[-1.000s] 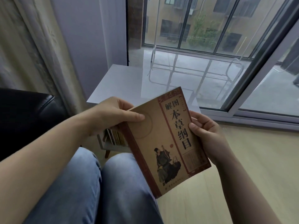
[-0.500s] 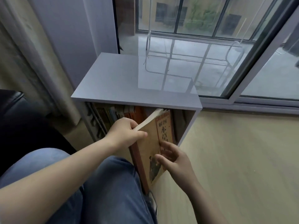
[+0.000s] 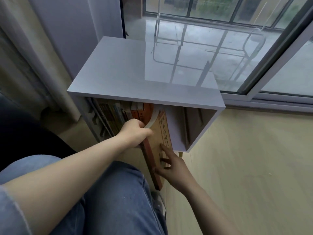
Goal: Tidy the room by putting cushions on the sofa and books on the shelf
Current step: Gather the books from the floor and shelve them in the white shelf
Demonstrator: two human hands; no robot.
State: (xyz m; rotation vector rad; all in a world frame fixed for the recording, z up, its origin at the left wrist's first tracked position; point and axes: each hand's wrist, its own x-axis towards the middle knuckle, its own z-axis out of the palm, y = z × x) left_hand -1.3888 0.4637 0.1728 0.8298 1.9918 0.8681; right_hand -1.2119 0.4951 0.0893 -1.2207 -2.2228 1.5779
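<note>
Head view: shelf holds book row; left hand clamps tan book, right hand seemingly flat on it.

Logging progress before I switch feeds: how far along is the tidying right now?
Done: a row of books already stands in the white shelf. In hand: the left hand grips the tan book by its top edge, the right hand flat against its cover; it is only partly inside, beside the row. Left: push it fully in. No cushions show, so that part cannot be judged.
</note>
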